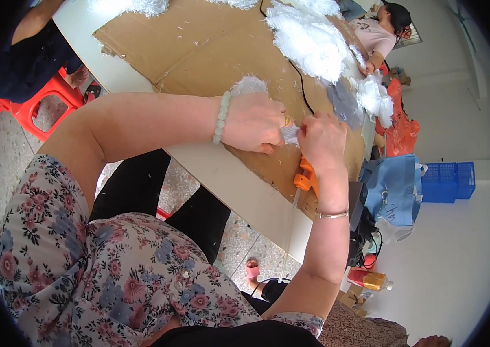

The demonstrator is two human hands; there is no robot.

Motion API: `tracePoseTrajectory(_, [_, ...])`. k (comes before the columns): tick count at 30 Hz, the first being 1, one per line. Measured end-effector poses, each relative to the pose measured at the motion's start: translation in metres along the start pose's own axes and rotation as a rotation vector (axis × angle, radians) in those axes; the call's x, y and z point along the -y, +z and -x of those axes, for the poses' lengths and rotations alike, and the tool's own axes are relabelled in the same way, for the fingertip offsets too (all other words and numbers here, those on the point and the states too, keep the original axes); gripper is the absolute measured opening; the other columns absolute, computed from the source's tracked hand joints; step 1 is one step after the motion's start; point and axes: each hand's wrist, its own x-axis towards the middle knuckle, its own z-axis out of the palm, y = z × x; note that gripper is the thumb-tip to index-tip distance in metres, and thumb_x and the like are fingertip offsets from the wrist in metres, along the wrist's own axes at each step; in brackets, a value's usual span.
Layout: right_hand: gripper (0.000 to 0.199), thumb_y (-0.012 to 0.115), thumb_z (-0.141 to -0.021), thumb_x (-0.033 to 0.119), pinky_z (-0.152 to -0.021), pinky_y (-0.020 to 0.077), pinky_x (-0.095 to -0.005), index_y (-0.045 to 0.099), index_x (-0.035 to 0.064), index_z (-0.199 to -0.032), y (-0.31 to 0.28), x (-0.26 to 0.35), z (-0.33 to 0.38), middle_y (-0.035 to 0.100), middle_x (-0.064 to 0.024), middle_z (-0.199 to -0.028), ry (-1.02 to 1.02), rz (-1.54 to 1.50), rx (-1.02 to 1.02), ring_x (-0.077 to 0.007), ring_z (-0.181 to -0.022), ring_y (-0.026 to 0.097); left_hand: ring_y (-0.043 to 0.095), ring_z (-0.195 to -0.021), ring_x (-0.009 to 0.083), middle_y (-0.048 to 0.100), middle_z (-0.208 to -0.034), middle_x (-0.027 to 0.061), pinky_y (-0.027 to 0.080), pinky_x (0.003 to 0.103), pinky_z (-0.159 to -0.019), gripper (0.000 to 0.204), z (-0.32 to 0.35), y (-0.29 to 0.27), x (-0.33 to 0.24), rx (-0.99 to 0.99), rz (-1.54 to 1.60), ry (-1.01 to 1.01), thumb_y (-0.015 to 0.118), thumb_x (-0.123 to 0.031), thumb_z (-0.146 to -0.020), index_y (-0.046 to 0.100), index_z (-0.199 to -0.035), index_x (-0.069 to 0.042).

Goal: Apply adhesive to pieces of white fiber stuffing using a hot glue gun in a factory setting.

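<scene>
The left hand (pixel 252 122) and right hand (pixel 323 141) pinch a white pleated fabric piece (pixel 290 136) between them, over cardboard (pixel 199 63) near the tabletop's (pixel 207 165) front edge. An orange glue gun (pixel 302 180) sits beside the right wrist, partly hidden.

A floral blouse (pixel 135 277) and bangle (pixel 333 215) are worn

The glue gun (pixel 302 180) is orange, the cardboard (pixel 216 52) brown, the blouse (pixel 135 272) floral.
</scene>
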Motion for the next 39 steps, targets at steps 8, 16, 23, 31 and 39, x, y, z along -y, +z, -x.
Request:
tracePoseTrajectory(8, [0.007, 0.063, -0.072, 0.011, -0.075, 0.0432, -0.0403, 0.070, 0.0145, -0.073, -0.016, -0.014, 0.004, 0.061, -0.0031, -0.078, 0.029, -0.023, -0.076, -0.0225, -0.084, 0.059, 0.057, -0.086, 0.0215, 0.061, -0.091, 0.0060, 0.050, 0.035, -0.066, 0.021, 0.000, -0.002, -0.002, 0.025, -0.025, 0.001, 0.072, -0.025, -0.071, 0.071, -0.087, -0.011])
tracePoseTrajectory(16, [0.018, 0.062, -0.070, 0.004, -0.073, 0.0460, -0.0405, 0.072, 0.0144, -0.081, -0.014, -0.014, 0.002, 0.062, -0.0045, -0.081, 0.065, 0.069, -0.084, -0.0250, -0.084, 0.060, 0.057, -0.087, 0.0214, 0.061, -0.093, 0.0060, 0.049, 0.035, -0.067, 0.021, -0.001, -0.004, -0.003, 0.060, -0.027, -0.030, 0.072, -0.026, -0.072, 0.071, -0.087, -0.011])
tracePoseTrajectory(23, [0.020, 0.060, -0.070, -0.001, -0.075, 0.0467, -0.0388, 0.072, 0.0112, -0.081, -0.013, -0.004, 0.014, 0.061, -0.0063, -0.080, -0.052, -0.187, -0.028, -0.0260, -0.084, 0.059, 0.060, -0.074, 0.0248, 0.060, -0.074, 0.0075, 0.048, 0.037, -0.063, 0.025, -0.002, -0.003, 0.002, -0.055, 0.125, -0.200, 0.066, -0.017, -0.077, 0.061, -0.101, -0.011])
tracePoseTrajectory(31, [0.023, 0.059, -0.072, -0.003, -0.079, 0.0457, -0.0378, 0.070, 0.0081, -0.088, -0.028, 0.009, 0.029, 0.063, -0.0064, -0.087, -0.032, -0.321, -0.087, -0.0266, -0.090, 0.059, 0.062, -0.068, 0.0227, 0.064, -0.077, 0.0099, 0.049, 0.035, -0.063, 0.018, -0.003, -0.011, 0.033, -0.200, 0.683, -0.409, 0.047, 0.001, -0.081, 0.055, -0.096, -0.004])
tracePoseTrajectory(39, [0.022, 0.057, -0.076, -0.003, -0.084, 0.0438, -0.0396, 0.069, 0.0058, -0.093, -0.029, 0.016, 0.042, 0.065, -0.0076, -0.096, 0.004, -0.441, -0.044, -0.0279, -0.092, 0.058, 0.061, -0.074, 0.0104, 0.064, -0.083, 0.0053, 0.051, 0.025, -0.068, 0.017, -0.001, -0.042, 0.055, -0.469, 1.035, -0.668, 0.052, -0.010, -0.092, 0.059, -0.103, 0.000])
